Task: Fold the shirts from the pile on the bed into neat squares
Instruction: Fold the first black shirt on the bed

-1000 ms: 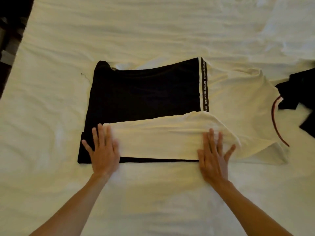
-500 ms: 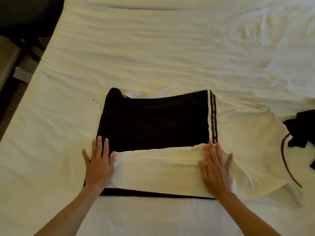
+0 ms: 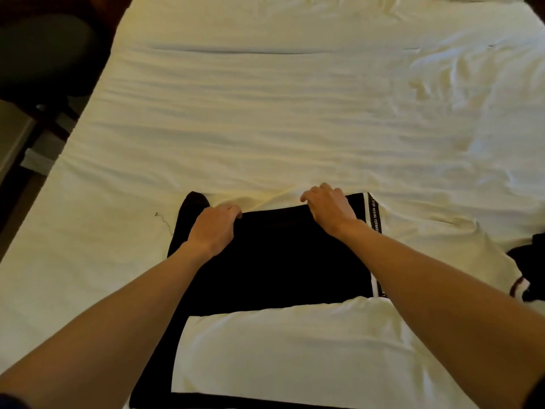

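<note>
Black-and-cream cotton shirt (image 3: 274,261) lying flat on white-sheeted bed (image 3: 265,119), near flap already folded over. You are now reaching both hands off that flap to far edge: left hand (image 3: 213,228), right hand (image 3: 328,208), fingers curling onto cloth. Far-side fold coming next, likely.

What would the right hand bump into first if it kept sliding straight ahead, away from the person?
Probably nothing solid: beyond the right hand, which grips the shirt at its far edge, only the wrinkled white bed sheet shows, up to the picture's top.
</note>
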`<control>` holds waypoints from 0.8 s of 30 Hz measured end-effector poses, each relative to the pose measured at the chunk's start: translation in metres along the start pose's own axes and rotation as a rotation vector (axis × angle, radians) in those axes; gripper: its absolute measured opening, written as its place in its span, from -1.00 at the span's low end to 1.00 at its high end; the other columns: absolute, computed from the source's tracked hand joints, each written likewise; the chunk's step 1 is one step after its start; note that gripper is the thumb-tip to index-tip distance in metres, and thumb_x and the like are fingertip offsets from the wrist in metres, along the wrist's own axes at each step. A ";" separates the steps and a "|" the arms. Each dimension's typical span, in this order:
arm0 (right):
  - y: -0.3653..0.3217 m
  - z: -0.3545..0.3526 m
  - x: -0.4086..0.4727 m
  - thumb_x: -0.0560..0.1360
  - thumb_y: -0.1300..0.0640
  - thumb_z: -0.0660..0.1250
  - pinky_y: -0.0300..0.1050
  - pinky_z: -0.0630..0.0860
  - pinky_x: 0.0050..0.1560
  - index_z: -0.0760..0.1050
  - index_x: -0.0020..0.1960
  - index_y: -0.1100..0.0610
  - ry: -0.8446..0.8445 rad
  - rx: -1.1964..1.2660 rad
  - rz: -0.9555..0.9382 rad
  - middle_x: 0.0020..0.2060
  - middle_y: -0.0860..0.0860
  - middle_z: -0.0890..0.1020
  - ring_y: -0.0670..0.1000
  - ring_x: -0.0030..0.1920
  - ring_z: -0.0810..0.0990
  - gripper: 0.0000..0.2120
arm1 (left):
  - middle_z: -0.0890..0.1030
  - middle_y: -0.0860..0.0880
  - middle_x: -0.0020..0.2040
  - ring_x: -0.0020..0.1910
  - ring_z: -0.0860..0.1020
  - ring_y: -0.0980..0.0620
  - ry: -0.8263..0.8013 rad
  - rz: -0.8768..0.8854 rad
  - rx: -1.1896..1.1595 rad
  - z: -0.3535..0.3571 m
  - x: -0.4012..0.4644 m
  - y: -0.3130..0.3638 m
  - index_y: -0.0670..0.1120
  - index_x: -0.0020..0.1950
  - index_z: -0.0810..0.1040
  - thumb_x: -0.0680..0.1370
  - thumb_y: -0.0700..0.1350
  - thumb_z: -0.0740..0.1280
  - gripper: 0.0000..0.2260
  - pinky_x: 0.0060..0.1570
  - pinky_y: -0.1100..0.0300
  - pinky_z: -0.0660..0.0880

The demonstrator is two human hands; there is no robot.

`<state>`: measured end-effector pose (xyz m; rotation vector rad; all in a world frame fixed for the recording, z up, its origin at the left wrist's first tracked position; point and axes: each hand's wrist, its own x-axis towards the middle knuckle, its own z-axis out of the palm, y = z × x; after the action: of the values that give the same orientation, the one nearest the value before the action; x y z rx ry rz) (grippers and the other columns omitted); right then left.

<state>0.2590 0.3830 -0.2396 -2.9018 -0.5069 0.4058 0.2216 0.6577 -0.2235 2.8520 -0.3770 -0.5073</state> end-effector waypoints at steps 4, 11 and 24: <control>0.008 0.004 0.008 0.59 0.22 0.27 0.24 0.26 0.33 0.44 0.37 0.00 -0.102 -0.132 0.017 0.29 0.02 0.47 0.13 0.33 0.38 -0.64 | 0.48 -0.03 0.26 0.21 0.49 -0.08 -0.069 -0.023 0.182 0.007 0.014 -0.008 -0.03 0.29 0.42 0.58 -0.22 0.23 -0.71 0.40 -0.18 0.18; 0.043 0.004 -0.014 0.63 0.05 0.24 0.12 0.30 0.22 0.53 0.09 0.09 0.102 -0.055 0.052 0.02 0.02 0.61 0.12 0.11 0.52 -0.85 | 0.64 0.06 -0.08 0.06 0.54 -0.06 0.318 0.052 0.388 0.012 0.004 -0.021 0.01 -0.04 0.64 0.57 -0.11 0.34 -0.91 0.13 -0.07 0.21; 0.040 0.052 -0.113 0.51 0.07 0.35 0.09 0.47 0.08 0.54 -0.18 0.15 0.590 -0.115 -0.146 -0.34 0.03 0.57 0.12 -0.28 0.53 -0.83 | 0.63 -0.04 -0.07 0.15 0.54 -0.17 0.076 -0.007 0.568 0.006 -0.063 -0.042 -0.08 0.16 0.55 0.40 -0.05 0.41 -0.66 0.31 -0.45 0.14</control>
<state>0.1533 0.3125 -0.2709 -2.8593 -0.6409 -0.5025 0.1715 0.7142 -0.2203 3.4033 -0.5762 -0.3295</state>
